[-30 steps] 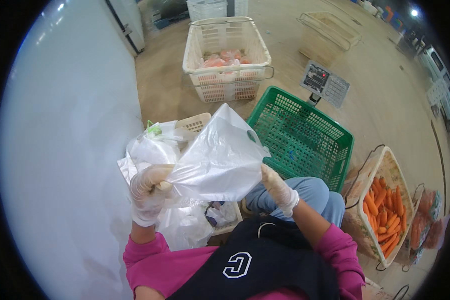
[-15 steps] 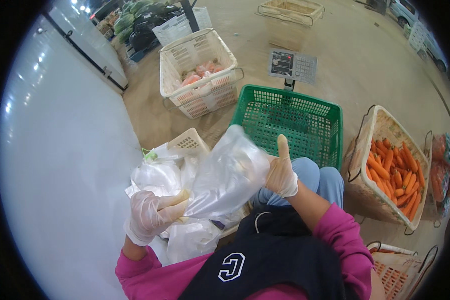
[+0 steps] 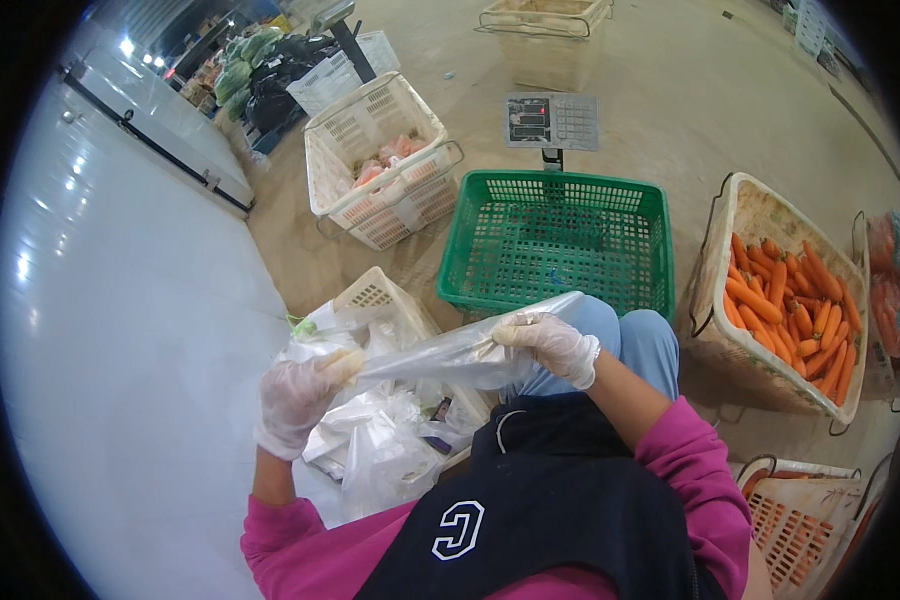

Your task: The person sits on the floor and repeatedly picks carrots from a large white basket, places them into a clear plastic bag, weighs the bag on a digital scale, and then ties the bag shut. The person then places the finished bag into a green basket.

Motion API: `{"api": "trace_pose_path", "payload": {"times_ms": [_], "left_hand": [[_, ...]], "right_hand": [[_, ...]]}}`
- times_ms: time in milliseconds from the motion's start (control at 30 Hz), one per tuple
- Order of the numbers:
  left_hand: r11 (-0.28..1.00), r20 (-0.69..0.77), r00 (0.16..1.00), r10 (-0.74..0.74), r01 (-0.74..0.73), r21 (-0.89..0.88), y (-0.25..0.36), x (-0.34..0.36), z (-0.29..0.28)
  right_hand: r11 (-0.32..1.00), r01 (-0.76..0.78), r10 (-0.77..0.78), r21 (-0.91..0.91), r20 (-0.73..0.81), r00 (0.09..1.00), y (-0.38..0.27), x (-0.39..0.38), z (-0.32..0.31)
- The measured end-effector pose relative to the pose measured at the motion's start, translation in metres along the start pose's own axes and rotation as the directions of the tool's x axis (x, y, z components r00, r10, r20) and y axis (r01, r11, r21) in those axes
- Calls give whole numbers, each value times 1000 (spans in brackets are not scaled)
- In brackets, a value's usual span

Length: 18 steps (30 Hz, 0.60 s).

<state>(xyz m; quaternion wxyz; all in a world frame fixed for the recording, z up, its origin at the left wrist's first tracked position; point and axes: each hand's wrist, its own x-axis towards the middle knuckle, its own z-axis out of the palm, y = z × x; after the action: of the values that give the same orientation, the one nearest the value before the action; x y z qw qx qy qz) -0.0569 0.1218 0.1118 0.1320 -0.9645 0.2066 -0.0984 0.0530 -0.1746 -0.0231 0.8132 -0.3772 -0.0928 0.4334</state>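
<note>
A clear plastic bag (image 3: 440,358) is stretched between my two gloved hands, above my lap. My left hand (image 3: 300,398) pinches one end of it, and my right hand (image 3: 550,345) is closed on the other end. The bag looks flat, with nothing visible inside. Below it, to the left, a cream crate (image 3: 372,290) holds several more crumpled plastic bags (image 3: 385,450). Just beyond my knees a green plastic basket (image 3: 560,292) sits in front of a scale display (image 3: 552,122), with nothing seen in it.
At the right stands a cream crate (image 3: 705,290) of loose carrots (image 3: 795,315), with bagged carrots (image 3: 888,300) beside it. A white crate (image 3: 375,105) with bagged orange produce is at the far left. A pale wall panel (image 3: 130,330) runs along my left. Another crate (image 3: 545,50) stands farther back.
My right hand has turned over and closed on the bag, which is now pulled taut rather than billowing. My left hand has risen slightly. The view has shifted a little.
</note>
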Motion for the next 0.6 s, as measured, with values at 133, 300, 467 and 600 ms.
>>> {"api": "trace_pose_path", "payload": {"times_ms": [133,300,467,600], "left_hand": [[937,-204,972,-118,41,-348,30,32,37],[588,92,940,-328,280,-759,139,85,75],[331,54,912,-406,202,-922,165,102,101],[184,97,884,-458,201,-962,180,107,102]], "right_hand": [[972,22,-76,-234,-224,972,9,5,-2],[967,18,-97,-254,-303,948,19,1,-4],[978,55,-140,-200,-441,886,28,-8,-24],[951,-135,-42,-277,-549,835,13,-19,-19]]}}
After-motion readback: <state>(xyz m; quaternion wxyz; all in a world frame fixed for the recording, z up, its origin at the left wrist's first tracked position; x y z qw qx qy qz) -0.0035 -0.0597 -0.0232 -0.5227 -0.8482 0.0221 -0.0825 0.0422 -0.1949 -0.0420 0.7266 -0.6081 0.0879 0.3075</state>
